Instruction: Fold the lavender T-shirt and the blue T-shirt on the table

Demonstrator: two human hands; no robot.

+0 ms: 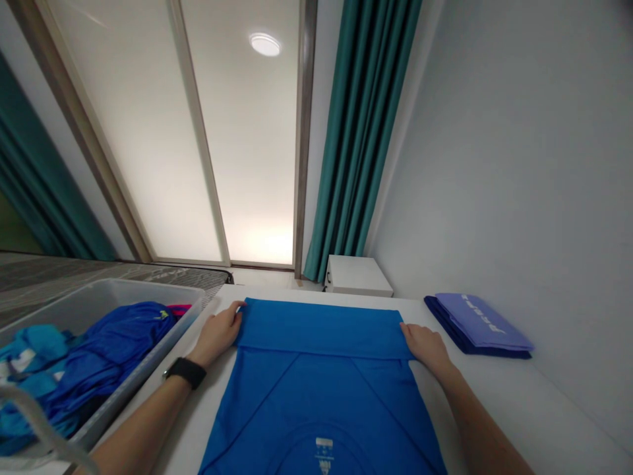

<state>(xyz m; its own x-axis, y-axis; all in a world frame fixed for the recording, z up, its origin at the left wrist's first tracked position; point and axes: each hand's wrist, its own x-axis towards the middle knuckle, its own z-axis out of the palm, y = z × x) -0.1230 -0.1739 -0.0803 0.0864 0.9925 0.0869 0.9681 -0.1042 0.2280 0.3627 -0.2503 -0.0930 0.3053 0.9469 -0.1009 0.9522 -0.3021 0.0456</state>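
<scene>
A blue T-shirt lies flat on a white table, its collar and printed label towards me. The far part is folded over into a straight band across its width. My left hand, with a black watch on the wrist, pinches the band's far left corner. At the band's right edge, my right hand has its fingers closed on the fabric. Some of the fingertips on both hands are hidden by the cloth or the hand itself.
Left of the table stands a grey plastic bin with crumpled blue clothes. Folded purple and navy garments lie at the right by the wall. A white cabinet stands beyond the table, near a green curtain.
</scene>
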